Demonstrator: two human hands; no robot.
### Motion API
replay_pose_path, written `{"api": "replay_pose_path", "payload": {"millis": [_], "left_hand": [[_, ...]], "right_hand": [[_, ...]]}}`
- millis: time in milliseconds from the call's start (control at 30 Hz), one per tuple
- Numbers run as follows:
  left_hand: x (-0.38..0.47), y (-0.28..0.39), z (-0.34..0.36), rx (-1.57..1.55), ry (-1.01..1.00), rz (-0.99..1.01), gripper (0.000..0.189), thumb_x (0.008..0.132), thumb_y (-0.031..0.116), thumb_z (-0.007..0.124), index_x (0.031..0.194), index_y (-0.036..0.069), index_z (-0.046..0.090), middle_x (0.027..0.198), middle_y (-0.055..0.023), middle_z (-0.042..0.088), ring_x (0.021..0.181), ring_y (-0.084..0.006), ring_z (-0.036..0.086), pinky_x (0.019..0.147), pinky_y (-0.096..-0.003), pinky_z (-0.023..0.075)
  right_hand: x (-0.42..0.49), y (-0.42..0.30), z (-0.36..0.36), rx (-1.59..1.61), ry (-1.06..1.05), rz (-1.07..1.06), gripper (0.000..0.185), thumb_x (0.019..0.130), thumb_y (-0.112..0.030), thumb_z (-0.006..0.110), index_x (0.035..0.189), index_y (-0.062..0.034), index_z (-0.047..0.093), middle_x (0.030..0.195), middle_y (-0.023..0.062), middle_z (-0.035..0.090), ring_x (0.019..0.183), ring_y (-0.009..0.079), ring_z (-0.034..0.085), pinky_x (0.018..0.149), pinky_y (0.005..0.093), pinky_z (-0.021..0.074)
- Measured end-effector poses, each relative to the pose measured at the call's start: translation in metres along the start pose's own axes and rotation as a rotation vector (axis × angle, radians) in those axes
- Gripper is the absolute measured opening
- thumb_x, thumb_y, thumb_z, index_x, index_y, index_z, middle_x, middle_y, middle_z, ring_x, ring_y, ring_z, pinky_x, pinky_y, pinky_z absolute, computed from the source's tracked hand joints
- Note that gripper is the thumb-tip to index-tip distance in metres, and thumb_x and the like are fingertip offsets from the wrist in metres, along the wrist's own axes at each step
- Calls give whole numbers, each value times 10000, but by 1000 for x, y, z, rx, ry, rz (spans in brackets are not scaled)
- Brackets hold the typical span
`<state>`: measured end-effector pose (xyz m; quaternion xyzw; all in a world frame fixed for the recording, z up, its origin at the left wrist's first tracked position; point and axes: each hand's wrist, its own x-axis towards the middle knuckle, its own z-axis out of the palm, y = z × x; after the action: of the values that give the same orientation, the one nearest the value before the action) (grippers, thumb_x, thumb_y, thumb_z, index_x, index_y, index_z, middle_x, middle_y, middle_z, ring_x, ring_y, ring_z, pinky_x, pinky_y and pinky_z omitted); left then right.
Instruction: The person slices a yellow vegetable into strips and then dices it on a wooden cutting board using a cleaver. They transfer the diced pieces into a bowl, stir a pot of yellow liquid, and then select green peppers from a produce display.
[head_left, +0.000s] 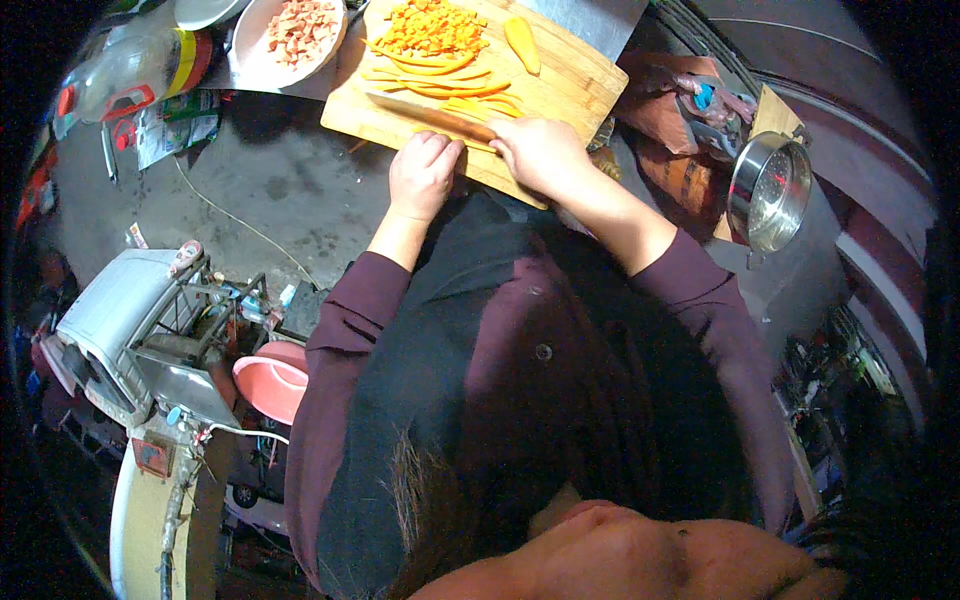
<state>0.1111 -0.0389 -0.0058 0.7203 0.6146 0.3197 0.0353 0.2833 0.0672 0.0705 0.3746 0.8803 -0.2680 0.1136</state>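
Note:
My right hand (536, 154) grips a kitchen knife (435, 118), its blade lying across the cutting board toward the left. Close to the near edge of the wooden cutting board (581, 90), the curled fingers of my left hand (424, 171) press on a carrot strip (480, 147) beside the blade; the fingers partly hide it. Beyond the knife lie several long carrot strips (442, 79). A heap of diced carrot (431, 30) sits at the board's far side, with a larger carrot piece (523, 45) to its right.
Left of the board stands a white bowl (244, 49) of diced pink meat. Farther left are a large plastic bottle (139, 71) and a packet (176, 127). A steel strainer pot (772, 191) is at right. A pink basin (274, 382) lies lower left.

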Motion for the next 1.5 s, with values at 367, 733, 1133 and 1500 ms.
{"api": "replay_pose_path", "payload": {"millis": [367,733,1133,1500], "left_hand": [[41,-3,8,59,-143,187,302,784,279,702,1084,253,699,1071,30,654,1069,-166,582,995,-426,341],[52,-5,-4,232,-91,-52,279,739,270,763,998,195,690,1034,13,632,1014,-205,574,908,-418,357],[70,-18,-10,177,-347,-141,834,710,487,800,1390,130,476,1350,-89,490,1295,-262,435,1046,-549,269],[71,-20,-10,168,-429,142,689,766,370,767,1331,60,524,1179,-105,559,1106,-284,512,976,-449,352]], "right_hand": [[-49,37,-45,431,539,79,297,904,-289,667,1071,-45,691,951,159,712,836,310,707,723,375,560],[-127,44,6,611,539,517,340,948,-197,649,1247,-39,630,810,36,678,519,71,534,502,251,445],[-134,-8,51,494,598,558,296,928,-172,600,1204,-72,630,1074,187,678,953,402,654,820,454,530],[-104,-45,59,320,623,537,251,922,-168,614,1160,-94,652,972,137,680,850,366,669,705,441,548]]}}
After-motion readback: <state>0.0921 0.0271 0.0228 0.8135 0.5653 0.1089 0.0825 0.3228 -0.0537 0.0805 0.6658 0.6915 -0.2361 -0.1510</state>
